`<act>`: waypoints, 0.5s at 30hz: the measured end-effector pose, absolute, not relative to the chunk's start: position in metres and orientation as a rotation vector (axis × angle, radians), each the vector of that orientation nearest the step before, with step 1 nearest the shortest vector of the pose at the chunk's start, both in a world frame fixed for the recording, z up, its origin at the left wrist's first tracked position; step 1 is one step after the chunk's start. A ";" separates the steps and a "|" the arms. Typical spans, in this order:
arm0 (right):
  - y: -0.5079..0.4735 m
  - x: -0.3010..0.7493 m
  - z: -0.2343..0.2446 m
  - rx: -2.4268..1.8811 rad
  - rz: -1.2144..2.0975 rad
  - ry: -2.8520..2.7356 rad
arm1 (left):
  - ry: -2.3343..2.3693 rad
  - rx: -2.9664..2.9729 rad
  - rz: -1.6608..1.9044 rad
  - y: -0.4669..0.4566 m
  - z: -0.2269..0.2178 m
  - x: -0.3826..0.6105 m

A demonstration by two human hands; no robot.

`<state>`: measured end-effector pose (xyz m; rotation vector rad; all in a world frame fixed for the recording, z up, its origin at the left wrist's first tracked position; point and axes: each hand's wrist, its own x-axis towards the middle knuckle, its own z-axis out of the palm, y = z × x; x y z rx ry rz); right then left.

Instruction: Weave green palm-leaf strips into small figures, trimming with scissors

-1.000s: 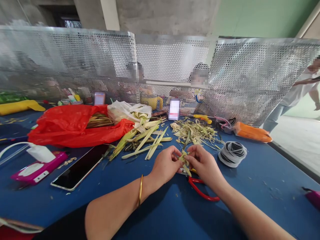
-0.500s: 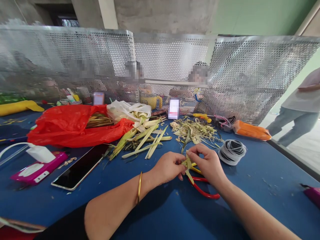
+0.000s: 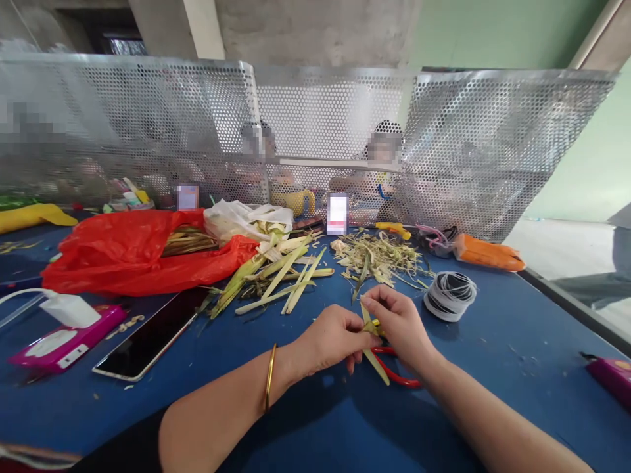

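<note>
A pale green leaf strip (image 3: 377,368), crossed or folded on itself, is pinched between my two hands above the blue table. My left hand (image 3: 340,338), with a gold bangle on its wrist, closes finger and thumb on the strip's folded middle. At the strip's upper end, the fingertips of my right hand (image 3: 398,320) are pressed together on it. Under my hands lies a pair of scissors with red handles (image 3: 401,379), partly covered by my fingers and the strip. A spool of white wire (image 3: 449,297) sits right of my right hand.
Leaf scraps (image 3: 379,256) are heaped ahead, with loose leaf strips (image 3: 300,282) beside them. To the left lie a red plastic bag (image 3: 113,253), a phone (image 3: 152,335) and a magenta power strip (image 3: 93,338). An orange package (image 3: 488,253) lies near the perforated metal screen (image 3: 335,98).
My left finger and thumb have shifted over the strip's middle, and its lower tail now points further right. The view has turned slightly right; the person at right is mostly out of frame.
</note>
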<state>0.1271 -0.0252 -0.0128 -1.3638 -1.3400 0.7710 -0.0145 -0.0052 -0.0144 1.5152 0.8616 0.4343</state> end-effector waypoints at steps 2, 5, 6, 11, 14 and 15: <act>-0.026 0.124 -0.015 -1.345 0.791 -1.291 | 0.828 1.520 0.412 -0.008 -0.016 -0.013; -0.026 0.123 -0.015 -1.331 0.827 -1.256 | 0.805 1.527 0.401 -0.010 -0.016 -0.012; -0.025 0.124 -0.014 -1.333 0.841 -1.260 | 0.818 1.519 0.405 -0.010 -0.016 -0.012; -0.023 0.130 -0.005 -1.340 1.002 -1.380 | 0.893 1.512 0.509 -0.004 -0.018 -0.013; -0.024 0.129 -0.010 -1.357 1.020 -1.382 | 0.897 1.565 0.495 -0.003 -0.019 -0.015; -0.024 0.129 -0.013 -1.373 0.978 -1.363 | 0.892 1.584 0.482 -0.003 -0.020 -0.015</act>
